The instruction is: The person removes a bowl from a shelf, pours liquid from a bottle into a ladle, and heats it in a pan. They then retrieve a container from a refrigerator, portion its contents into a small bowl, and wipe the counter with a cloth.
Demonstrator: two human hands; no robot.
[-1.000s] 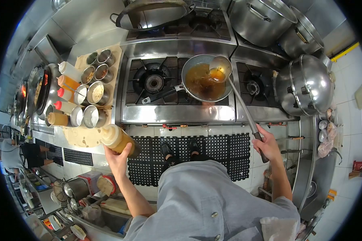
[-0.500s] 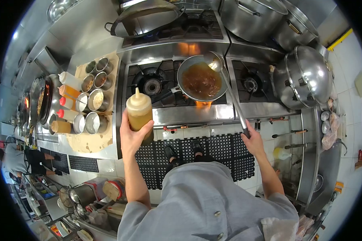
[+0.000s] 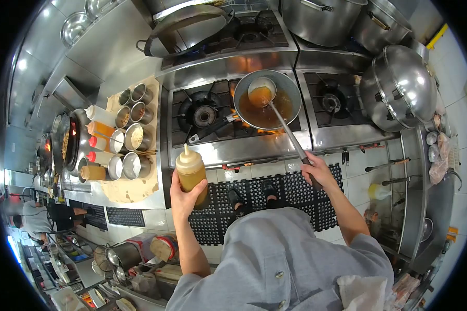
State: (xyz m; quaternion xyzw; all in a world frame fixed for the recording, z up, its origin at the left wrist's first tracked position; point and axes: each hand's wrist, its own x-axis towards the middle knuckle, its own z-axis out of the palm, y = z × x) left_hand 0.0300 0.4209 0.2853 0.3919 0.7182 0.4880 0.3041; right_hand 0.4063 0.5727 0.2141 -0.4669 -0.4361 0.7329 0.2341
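Note:
My left hand [image 3: 186,199] is wrapped round a squeeze bottle [image 3: 191,171] of yellowish-brown liquid, held upright in front of the stove. The fingers of my right hand [image 3: 316,172] close on the dark handle of a long ladle [image 3: 261,92]. The bowl of the ladle is over the pan [image 3: 296,98] and holds some brown liquid. More brown liquid lies in the pan, which sits on a burner with flames [image 3: 269,131] showing under its front edge. The pan's handle points left, and neither hand touches it.
Metal cups [image 3: 135,136] and sauce bottles [image 3: 99,129] stand on the left counter [image 3: 135,192]. A large wok [image 3: 192,31] sits behind, stockpots [image 3: 321,23] at the back right, a domed steel vessel [image 3: 399,90] on the right. Another person [image 3: 36,217] is at far left.
The ladle bowl has moved from the pan's upper right edge to its upper left part and now holds brown liquid. The whole view has shifted a little.

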